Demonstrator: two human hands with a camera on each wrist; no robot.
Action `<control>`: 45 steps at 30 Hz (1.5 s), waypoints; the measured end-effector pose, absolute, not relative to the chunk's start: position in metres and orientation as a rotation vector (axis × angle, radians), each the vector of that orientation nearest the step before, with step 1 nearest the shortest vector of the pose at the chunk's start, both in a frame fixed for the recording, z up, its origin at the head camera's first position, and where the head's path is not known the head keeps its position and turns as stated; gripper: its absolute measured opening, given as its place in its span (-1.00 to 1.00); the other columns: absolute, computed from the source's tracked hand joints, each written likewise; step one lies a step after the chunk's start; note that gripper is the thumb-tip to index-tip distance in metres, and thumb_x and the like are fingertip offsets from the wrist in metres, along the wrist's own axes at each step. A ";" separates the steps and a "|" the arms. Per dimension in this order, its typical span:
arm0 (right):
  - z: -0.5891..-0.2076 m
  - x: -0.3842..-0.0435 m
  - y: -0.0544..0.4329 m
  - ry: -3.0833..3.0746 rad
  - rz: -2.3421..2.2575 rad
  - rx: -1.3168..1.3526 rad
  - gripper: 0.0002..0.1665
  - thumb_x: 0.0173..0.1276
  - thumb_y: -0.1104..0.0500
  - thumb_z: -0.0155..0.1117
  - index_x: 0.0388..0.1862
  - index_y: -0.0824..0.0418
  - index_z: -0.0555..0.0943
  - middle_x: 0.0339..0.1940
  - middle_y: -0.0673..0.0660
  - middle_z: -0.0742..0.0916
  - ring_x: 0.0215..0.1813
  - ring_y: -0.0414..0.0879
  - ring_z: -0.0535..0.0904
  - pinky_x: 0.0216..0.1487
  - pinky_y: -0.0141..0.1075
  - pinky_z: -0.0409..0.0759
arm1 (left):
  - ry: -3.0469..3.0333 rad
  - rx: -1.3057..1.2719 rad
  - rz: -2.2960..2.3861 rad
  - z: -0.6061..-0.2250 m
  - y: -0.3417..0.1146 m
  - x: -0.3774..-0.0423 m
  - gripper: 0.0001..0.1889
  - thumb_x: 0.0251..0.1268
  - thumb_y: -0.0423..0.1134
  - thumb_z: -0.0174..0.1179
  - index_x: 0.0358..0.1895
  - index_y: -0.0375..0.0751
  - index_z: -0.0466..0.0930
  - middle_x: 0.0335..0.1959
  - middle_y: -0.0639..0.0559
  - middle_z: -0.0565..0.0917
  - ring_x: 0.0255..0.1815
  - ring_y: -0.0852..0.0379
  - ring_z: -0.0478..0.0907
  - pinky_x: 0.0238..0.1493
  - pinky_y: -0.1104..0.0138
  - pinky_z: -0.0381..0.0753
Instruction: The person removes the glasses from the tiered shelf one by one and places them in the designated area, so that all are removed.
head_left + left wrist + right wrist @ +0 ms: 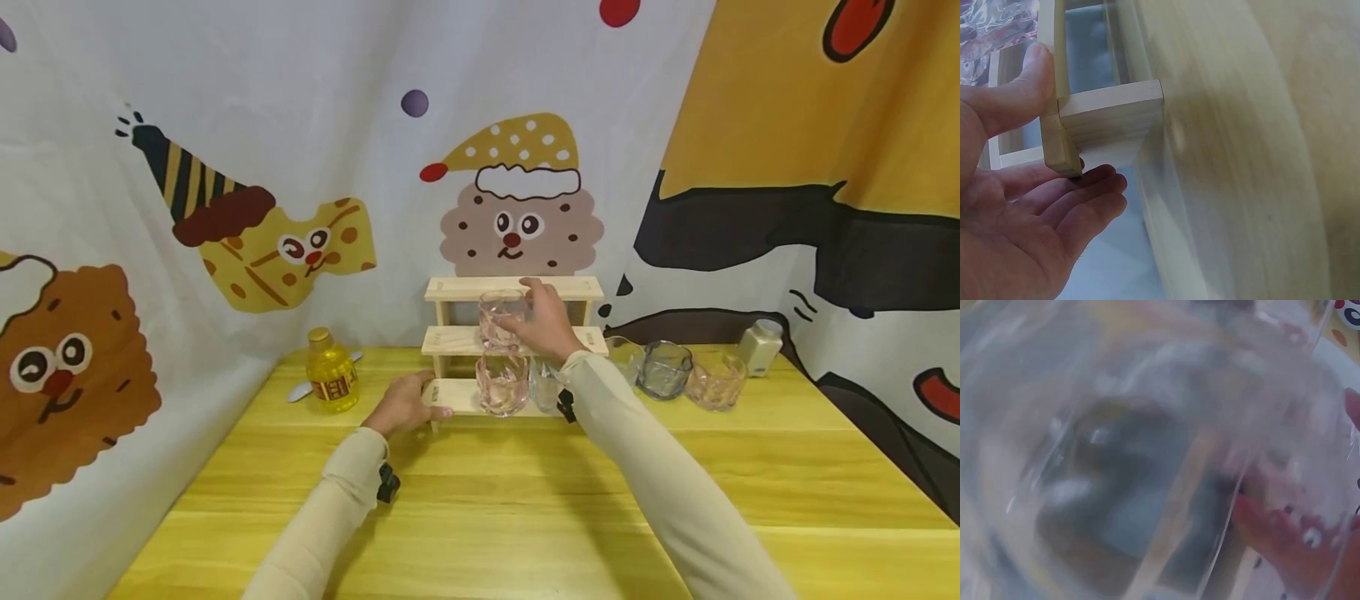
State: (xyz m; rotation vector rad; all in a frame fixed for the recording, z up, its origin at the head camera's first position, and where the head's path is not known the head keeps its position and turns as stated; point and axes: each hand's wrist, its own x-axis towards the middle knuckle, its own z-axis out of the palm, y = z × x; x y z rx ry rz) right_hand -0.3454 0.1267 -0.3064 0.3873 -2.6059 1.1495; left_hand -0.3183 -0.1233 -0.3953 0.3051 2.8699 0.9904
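Observation:
A three-tier wooden step rack (450, 339) stands at the back of the table. My left hand (405, 404) grips the left end of its lowest shelf; in the left wrist view the thumb (1034, 75) lies over the board and the fingers are beneath. With my right hand (551, 321) I hold a pink glass (495, 332) by its upper part, at the middle shelf. Below it, another pink glass (501, 390) sits on the lowest shelf, beside a clear glass (543, 390) partly behind my right sleeve. Blurred clear glass (1116, 475) fills most of the right wrist view.
An oil bottle (332, 379) stands on the left, a spoon (300, 392) lying behind it. To the right are a clear glass (622, 358), a grey glass (664, 371), a pinkish glass (716, 383) and a white-capped jar (761, 348). A printed curtain (390, 50) hangs behind.

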 end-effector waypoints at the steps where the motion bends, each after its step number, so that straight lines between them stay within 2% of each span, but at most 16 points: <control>1: -0.306 -0.346 0.125 -2.598 1.166 0.365 0.00 0.29 0.02 0.46 0.56 0.28 0.18 0.21 0.37 0.51 0.19 0.21 0.45 0.26 0.08 0.48 | 2.868 0.303 0.988 -0.395 -0.123 -0.318 -0.21 0.17 -0.09 0.48 0.44 -0.30 0.37 -0.15 -0.16 0.68 -0.26 0.06 0.55 -0.24 0.24 0.54; 5: -0.305 -0.349 0.119 -2.607 1.208 0.310 0.04 0.24 0.00 0.50 0.55 0.29 0.20 0.15 0.37 0.57 0.13 0.17 0.48 0.25 0.05 0.51 | 2.871 0.301 0.975 -0.393 -0.123 -0.319 -0.19 0.18 -0.08 0.47 0.46 -0.31 0.34 -0.04 -0.20 0.68 -0.15 0.01 0.59 -0.14 0.17 0.59; 9: -0.305 -0.354 0.113 -2.627 1.315 0.252 0.09 0.19 -0.01 0.54 0.56 0.24 0.17 0.21 0.37 0.59 0.19 0.21 0.54 0.26 0.06 0.55 | 2.877 0.277 0.970 -0.391 -0.123 -0.320 -0.18 0.19 -0.07 0.46 0.47 -0.28 0.32 0.06 -0.21 0.67 -0.04 -0.02 0.61 -0.01 0.12 0.62; 12: -0.306 -0.356 0.110 -2.618 1.377 0.207 0.09 0.17 0.03 0.56 0.56 0.20 0.18 0.25 0.35 0.58 0.18 0.21 0.55 0.22 0.03 0.58 | 2.882 0.288 0.954 -0.390 -0.123 -0.320 -0.18 0.20 -0.07 0.45 0.47 -0.30 0.33 0.06 -0.22 0.67 -0.04 -0.03 0.61 -0.02 0.11 0.61; 20: -0.306 -0.359 0.108 -2.571 1.411 0.155 0.06 0.12 0.06 0.61 0.51 0.22 0.25 0.03 0.24 0.63 -0.15 0.04 0.58 -0.14 -0.18 0.61 | 2.881 0.285 0.946 -0.388 -0.123 -0.319 -0.20 0.20 -0.08 0.46 0.46 -0.29 0.34 -0.04 -0.18 0.68 -0.14 0.02 0.58 -0.12 0.17 0.57; 25: -0.304 -0.358 0.111 -2.562 1.353 0.143 0.05 0.12 0.05 0.61 0.51 0.26 0.27 -0.08 0.22 0.64 -0.25 -0.02 0.56 -0.22 -0.24 0.57 | 2.890 0.299 0.968 -0.388 -0.120 -0.321 -0.20 0.19 -0.09 0.46 0.46 -0.30 0.34 0.01 -0.21 0.67 -0.09 -0.01 0.60 -0.05 0.13 0.61; 31: -0.303 -0.356 0.113 -2.519 1.392 0.120 0.08 0.07 0.04 0.65 0.50 0.25 0.29 0.00 0.25 0.68 -0.16 0.03 0.63 -0.18 -0.21 0.64 | 2.898 0.304 0.979 -0.391 -0.119 -0.320 -0.20 0.19 -0.09 0.47 0.45 -0.33 0.35 0.25 -0.29 0.60 0.22 -0.21 0.56 0.20 -0.01 0.57; 34: -0.299 -0.353 0.113 -2.502 1.436 0.132 0.10 0.05 0.03 0.66 0.50 0.22 0.30 0.01 0.24 0.69 -0.09 0.05 0.64 -0.17 -0.19 0.66 | 2.920 0.302 0.966 -0.393 -0.121 -0.319 -0.22 0.16 -0.10 0.48 0.42 -0.34 0.39 0.24 -0.29 0.60 0.20 -0.20 0.57 0.17 -0.01 0.58; 38: -0.293 -0.346 0.117 -2.502 1.450 0.155 0.08 0.04 0.05 0.66 0.49 0.21 0.31 -0.03 0.22 0.69 -0.11 0.05 0.62 -0.18 -0.20 0.63 | 2.933 0.311 0.963 -0.397 -0.122 -0.318 -0.23 0.14 -0.09 0.50 0.39 -0.34 0.43 0.16 -0.27 0.65 0.07 -0.14 0.61 0.07 0.03 0.60; 45: -0.278 -0.332 0.132 -2.513 1.415 0.202 0.07 0.02 0.01 0.68 0.48 0.17 0.36 -0.04 0.20 0.70 -0.10 0.03 0.61 -0.12 -0.18 0.62 | 2.924 0.298 0.967 -0.397 -0.121 -0.316 -0.23 0.15 -0.09 0.49 0.40 -0.30 0.42 0.14 -0.25 0.66 0.06 -0.11 0.61 0.06 0.05 0.61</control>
